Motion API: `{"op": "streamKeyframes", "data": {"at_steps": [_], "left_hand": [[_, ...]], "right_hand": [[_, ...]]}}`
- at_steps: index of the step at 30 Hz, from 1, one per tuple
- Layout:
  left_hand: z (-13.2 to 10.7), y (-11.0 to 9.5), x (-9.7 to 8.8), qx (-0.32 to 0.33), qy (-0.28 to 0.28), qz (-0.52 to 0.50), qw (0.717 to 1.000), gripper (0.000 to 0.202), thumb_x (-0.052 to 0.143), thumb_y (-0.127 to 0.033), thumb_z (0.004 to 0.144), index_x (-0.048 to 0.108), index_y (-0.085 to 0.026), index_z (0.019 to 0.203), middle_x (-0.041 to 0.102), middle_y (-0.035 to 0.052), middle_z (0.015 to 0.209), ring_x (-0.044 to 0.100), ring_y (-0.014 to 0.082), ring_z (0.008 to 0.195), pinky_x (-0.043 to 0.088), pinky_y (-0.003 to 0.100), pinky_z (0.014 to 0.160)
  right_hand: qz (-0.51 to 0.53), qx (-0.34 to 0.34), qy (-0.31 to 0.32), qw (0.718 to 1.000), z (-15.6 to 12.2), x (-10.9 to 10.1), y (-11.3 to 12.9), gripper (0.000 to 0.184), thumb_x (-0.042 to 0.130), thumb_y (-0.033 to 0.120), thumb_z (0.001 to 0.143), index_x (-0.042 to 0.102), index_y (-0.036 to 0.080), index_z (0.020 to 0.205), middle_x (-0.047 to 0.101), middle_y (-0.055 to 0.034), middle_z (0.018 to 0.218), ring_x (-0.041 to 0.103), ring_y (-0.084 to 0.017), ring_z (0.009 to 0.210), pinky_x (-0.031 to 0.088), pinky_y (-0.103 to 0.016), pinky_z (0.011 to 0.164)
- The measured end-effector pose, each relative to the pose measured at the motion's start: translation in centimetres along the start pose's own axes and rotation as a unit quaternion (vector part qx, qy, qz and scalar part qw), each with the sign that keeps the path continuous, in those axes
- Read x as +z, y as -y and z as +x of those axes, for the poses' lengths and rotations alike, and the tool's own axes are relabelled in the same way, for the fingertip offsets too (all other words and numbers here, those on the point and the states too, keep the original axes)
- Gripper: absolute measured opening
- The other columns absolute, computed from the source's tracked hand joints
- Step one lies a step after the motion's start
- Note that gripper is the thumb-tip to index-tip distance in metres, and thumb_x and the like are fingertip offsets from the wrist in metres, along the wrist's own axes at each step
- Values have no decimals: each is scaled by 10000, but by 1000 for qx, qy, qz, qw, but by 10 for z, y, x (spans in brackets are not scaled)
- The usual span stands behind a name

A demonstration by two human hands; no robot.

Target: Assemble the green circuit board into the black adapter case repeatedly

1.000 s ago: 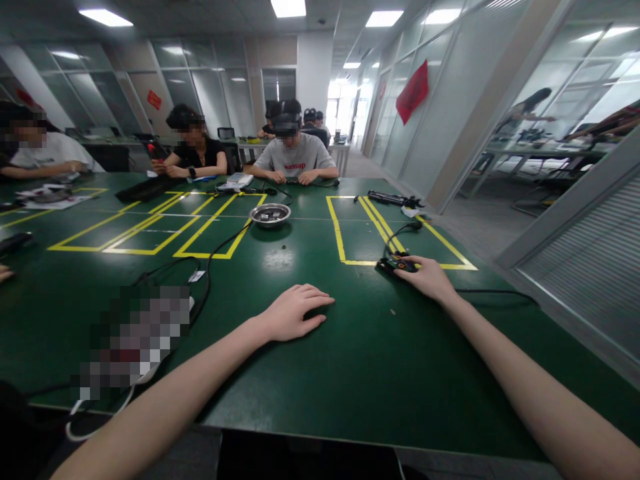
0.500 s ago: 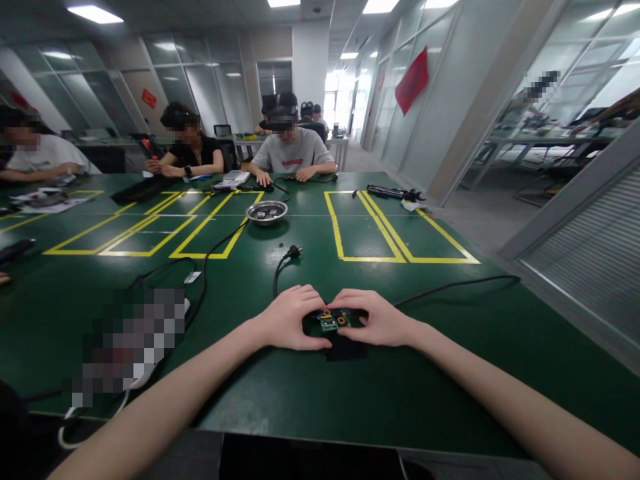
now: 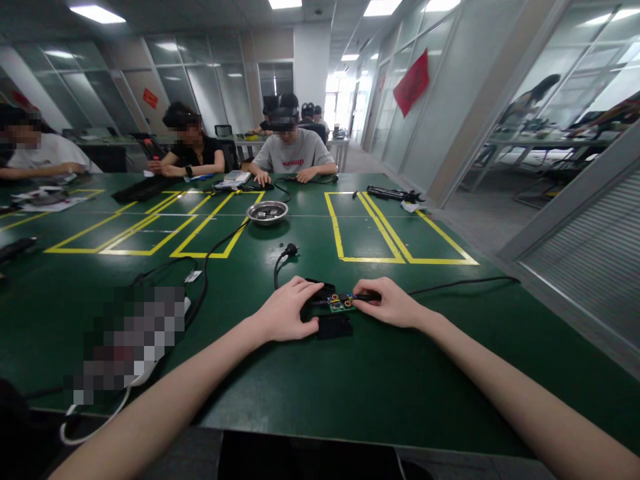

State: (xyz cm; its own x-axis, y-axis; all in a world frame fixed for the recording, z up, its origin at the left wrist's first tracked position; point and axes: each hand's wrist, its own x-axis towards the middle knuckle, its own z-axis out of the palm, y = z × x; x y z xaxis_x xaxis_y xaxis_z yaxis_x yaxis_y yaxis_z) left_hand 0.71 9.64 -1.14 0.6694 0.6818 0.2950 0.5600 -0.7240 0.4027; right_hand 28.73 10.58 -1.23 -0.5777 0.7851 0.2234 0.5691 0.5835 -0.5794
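On the green table in front of me lies a small green circuit board (image 3: pixel 341 304) with copper coils and blue parts on it. One black casing half (image 3: pixel 335 327) sits just nearer me than the board, another black casing half (image 3: pixel 320 285) just beyond it. My left hand (image 3: pixel 287 311) curves around their left side, thumb on the near half and fingertips at the far half. At the board's right end, my right hand (image 3: pixel 387 303) pinches the black cable (image 3: pixel 367 296) where it meets the board. The left hand's palm side is hidden.
A black power plug (image 3: pixel 291 251) and a metal bowl (image 3: pixel 267 213) with small metal parts lie beyond my hands. Cables cross the table (image 3: pixel 430 380). A blurred-out object stands at left beside a white power strip (image 3: pixel 150 370). Co-workers sit across the table.
My right hand has shifted from the board's edges to the cable at its right. The board has moved slightly right and away from me; both casing halves now show.
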Motion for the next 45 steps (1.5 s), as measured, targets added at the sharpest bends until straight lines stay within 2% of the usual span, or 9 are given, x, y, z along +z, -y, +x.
{"op": "streamKeyframes", "data": {"at_steps": [8, 13, 21, 26, 33, 37, 40, 42, 45], "left_hand": [[2, 8, 4, -3, -30, -45, 999, 527, 685, -220, 769, 649, -162, 1291, 699, 131, 1216, 624, 293, 1137, 541, 467, 1034], [1, 9, 7, -9, -33, -42, 999, 546, 708, -227, 753, 648, -127, 1287, 681, 159, 1268, 606, 307, 1188, 530, 474, 1064], [1, 7, 5, 4, -25, -48, 999, 553, 671, -202, 772, 637, -146, 1320, 693, 145, 1247, 619, 298, 1174, 536, 468, 1049], [4, 9, 8, -1, -37, -44, 998, 515, 669, -197, 792, 644, -164, 1305, 710, 128, 1210, 631, 288, 1141, 534, 462, 1040], [6, 9, 13, 6, -46, -61, 997, 553, 618, -156, 802, 613, -200, 1353, 690, 114, 1235, 609, 281, 1170, 523, 471, 1059], [6, 10, 6, 8, -80, -73, 994, 439, 649, -169, 792, 658, -179, 1231, 628, 138, 1305, 577, 289, 1245, 502, 464, 1086], [4, 14, -4, -19, -93, -89, 992, 266, 647, -208, 839, 685, -173, 1100, 660, 110, 1160, 646, 236, 1055, 570, 370, 899], [3, 16, -11, -27, -71, -105, 992, 150, 626, -227, 879, 702, -166, 993, 690, 59, 946, 650, 179, 845, 549, 301, 762], [1, 15, -20, -35, -40, -147, 988, 123, 646, -244, 872, 715, -147, 903, 679, 24, 789, 611, 133, 711, 492, 246, 676]], "right_hand": [[-50, -21, -14, 998, 8, 22, 7, 231, 610, 364, 973, 767, 211, 900, 779, -71, 858, 696, -205, 745, 453, -291, 674], [-67, -18, 19, 997, 7, 24, 12, 253, 598, 367, 990, 788, 219, 913, 786, -57, 847, 703, -200, 735, 445, -284, 665], [-97, 68, -71, 991, 12, 30, 10, 216, 662, 396, 944, 766, 222, 872, 773, -48, 800, 683, -196, 678, 424, -286, 626], [-63, 53, -55, 995, 12, 32, 13, 182, 662, 365, 934, 745, 215, 873, 766, -38, 794, 677, -184, 659, 429, -278, 613], [-59, 91, -102, 989, 17, 36, 10, 209, 680, 408, 915, 750, 225, 842, 766, -39, 779, 693, -200, 674, 442, -289, 616], [-49, 73, -114, 990, 16, 35, 11, 214, 675, 397, 922, 746, 215, 835, 761, -37, 764, 682, -193, 663, 440, -292, 618], [-37, 43, -130, 990, 14, 30, 15, 263, 657, 424, 943, 741, 202, 829, 758, -47, 759, 663, -186, 638, 440, -295, 609], [-23, 27, -137, 990, 11, 26, 18, 294, 644, 448, 953, 738, 197, 832, 752, -49, 751, 653, -181, 629, 451, -293, 608], [3, 5, -118, 993, 6, 20, 22, 285, 640, 446, 951, 739, 192, 866, 743, -45, 754, 636, -167, 618, 462, -285, 603]]}}
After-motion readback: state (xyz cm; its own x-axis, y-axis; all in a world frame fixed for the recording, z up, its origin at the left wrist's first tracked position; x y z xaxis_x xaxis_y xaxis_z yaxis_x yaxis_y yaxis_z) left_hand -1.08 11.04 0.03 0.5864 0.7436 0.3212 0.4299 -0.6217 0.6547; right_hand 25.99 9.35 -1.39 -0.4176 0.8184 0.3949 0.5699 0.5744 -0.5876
